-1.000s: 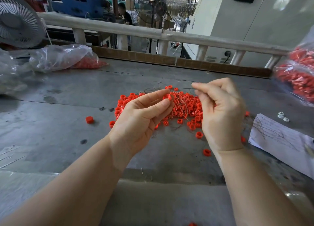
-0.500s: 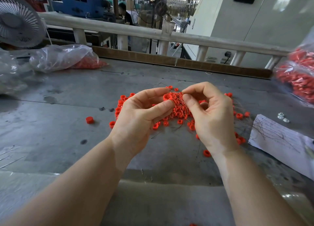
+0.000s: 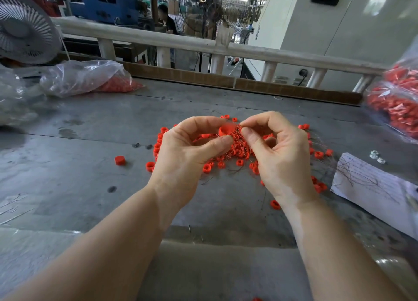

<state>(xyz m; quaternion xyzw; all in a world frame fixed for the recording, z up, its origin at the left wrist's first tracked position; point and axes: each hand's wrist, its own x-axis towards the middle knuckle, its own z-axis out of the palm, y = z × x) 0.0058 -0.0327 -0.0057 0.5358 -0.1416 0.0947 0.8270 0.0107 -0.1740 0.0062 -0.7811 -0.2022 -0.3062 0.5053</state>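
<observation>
1. Red cap (image 3: 225, 130) pinched between thumb and forefinger of the left hand (image 3: 185, 158), held in the air just above the pile of caps (image 3: 237, 156).
2. Left fingers (image 3: 217, 142) curled narrow round the cap, thumb below and forefinger arched over the top; the other fingers mostly hidden behind the hand.
3. Wire (image 3: 238, 127), very thin, pinched at the tips of the right fingers (image 3: 250, 135), its end right at the cap. Touching it or just short of it: impossible to tell.
4. Thumb and forefinger of the right hand (image 3: 282, 158) nearly closed on the wire, remaining fingers bent loosely beneath.
5. Both hands raised off the surface (image 3: 67, 183), fingertips almost meeting, backs toward the camera, bare forearms converging from the lower corners.
6. More caps and wires scattered on the surface under and around the hands; one lone cap (image 3: 119, 160) well apart to the left; a sheet of paper (image 3: 373, 192) to the right.
</observation>
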